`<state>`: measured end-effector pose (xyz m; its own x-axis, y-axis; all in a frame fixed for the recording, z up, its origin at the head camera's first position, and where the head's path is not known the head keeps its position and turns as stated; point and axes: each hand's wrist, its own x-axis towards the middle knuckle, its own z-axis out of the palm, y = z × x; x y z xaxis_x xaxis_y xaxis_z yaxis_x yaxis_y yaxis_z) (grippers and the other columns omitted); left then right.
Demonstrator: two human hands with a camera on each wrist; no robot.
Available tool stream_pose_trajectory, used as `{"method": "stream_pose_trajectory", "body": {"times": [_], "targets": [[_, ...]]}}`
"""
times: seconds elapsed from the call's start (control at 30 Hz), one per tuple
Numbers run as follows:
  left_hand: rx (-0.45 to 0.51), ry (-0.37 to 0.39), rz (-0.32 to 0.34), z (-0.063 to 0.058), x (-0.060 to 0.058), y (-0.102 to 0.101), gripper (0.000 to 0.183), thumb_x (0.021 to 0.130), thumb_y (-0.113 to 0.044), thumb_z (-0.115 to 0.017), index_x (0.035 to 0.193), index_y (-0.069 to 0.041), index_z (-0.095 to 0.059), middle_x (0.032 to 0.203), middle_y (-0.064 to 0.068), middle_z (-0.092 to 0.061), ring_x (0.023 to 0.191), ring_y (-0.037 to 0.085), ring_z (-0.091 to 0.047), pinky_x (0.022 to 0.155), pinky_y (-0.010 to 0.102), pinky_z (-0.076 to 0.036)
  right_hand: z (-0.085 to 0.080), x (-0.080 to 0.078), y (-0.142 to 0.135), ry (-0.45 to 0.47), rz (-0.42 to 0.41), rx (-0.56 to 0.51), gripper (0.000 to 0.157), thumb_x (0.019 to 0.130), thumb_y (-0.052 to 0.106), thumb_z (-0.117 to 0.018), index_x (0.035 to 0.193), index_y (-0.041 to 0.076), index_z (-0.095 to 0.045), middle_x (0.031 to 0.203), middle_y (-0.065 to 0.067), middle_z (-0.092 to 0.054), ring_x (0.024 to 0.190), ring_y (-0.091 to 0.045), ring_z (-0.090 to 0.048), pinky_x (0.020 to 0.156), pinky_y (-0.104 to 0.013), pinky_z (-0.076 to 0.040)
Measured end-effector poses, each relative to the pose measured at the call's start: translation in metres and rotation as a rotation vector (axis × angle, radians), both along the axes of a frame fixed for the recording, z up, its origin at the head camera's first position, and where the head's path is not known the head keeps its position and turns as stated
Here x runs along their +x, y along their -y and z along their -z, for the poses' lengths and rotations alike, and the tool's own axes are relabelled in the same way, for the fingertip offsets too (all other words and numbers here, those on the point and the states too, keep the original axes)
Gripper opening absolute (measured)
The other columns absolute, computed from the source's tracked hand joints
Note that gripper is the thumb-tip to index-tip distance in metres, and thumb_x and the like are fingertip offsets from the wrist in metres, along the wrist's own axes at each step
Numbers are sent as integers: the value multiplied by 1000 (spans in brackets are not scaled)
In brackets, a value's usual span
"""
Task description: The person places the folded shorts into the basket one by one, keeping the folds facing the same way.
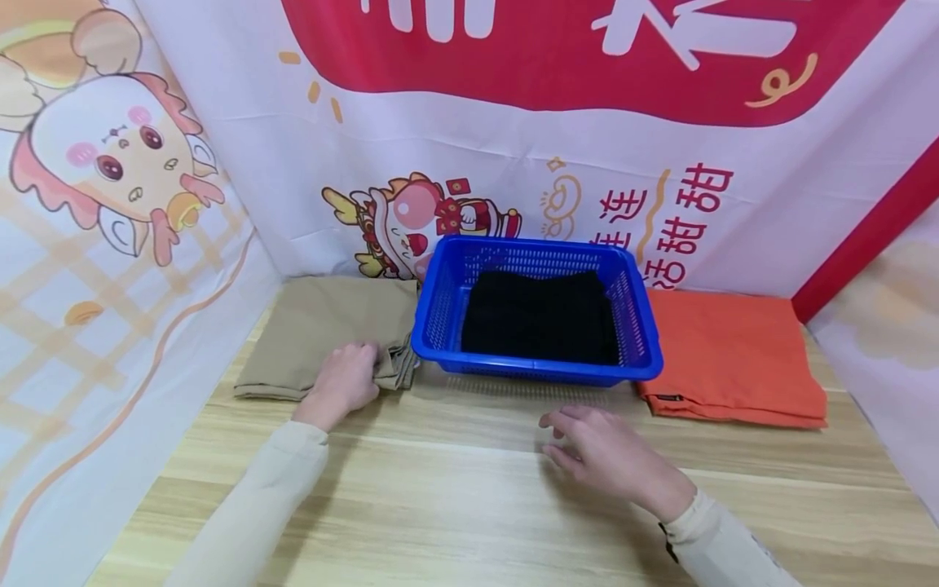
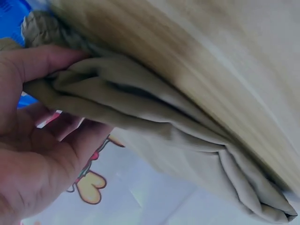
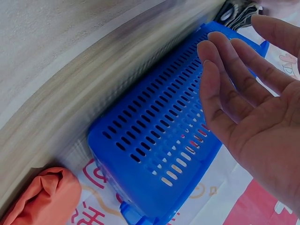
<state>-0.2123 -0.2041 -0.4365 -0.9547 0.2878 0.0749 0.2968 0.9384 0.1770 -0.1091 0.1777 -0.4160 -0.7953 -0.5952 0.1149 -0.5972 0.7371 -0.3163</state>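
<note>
My left hand (image 1: 345, 377) is at the near right part of a folded khaki garment (image 1: 330, 314) on the table's left. In the left wrist view, the thumb lies along the garment's layered front edge (image 2: 140, 101) with the fingers on its other side, pinching it. Gathered fabric (image 2: 42, 29) shows at the corner. My right hand (image 1: 605, 448) hovers in front of a blue perforated basket (image 1: 539, 368), fingers loosely bent and holding nothing. Inside the basket lies a folded black cloth (image 1: 541, 318), whose kind I cannot tell.
A folded orange garment (image 1: 734, 355) with a small dark tag lies right of the basket. The wooden table (image 1: 455, 505) backs onto a printed white cloth (image 1: 293, 163), and another printed cloth (image 1: 88, 326) hangs along the left side.
</note>
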Motion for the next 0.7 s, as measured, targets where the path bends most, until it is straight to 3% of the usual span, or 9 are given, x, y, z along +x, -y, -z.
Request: {"method": "stream_pose_trajectory", "body": {"times": [0.33, 0.7], "targets": [[-16, 188, 44, -17, 39, -7, 36, 66, 9, -75, 100, 2, -66, 92, 16, -67, 85, 35, -65, 78, 50, -57, 2, 0, 5, 19, -15, -7, 26, 91, 22, -77, 113, 9, -71, 97, -1, -71, 87, -14, -68, 76, -37, -58], [-66, 334, 100, -29, 74, -21, 45, 63, 16, -73, 106, 2, -67, 93, 14, -67, 79, 27, -62, 72, 44, -58, 4, 1, 8, 72, -9, 6, 27, 91, 20, -78, 115, 10, -71, 96, 0, -71, 85, -14, -67, 76, -38, -58]]}}
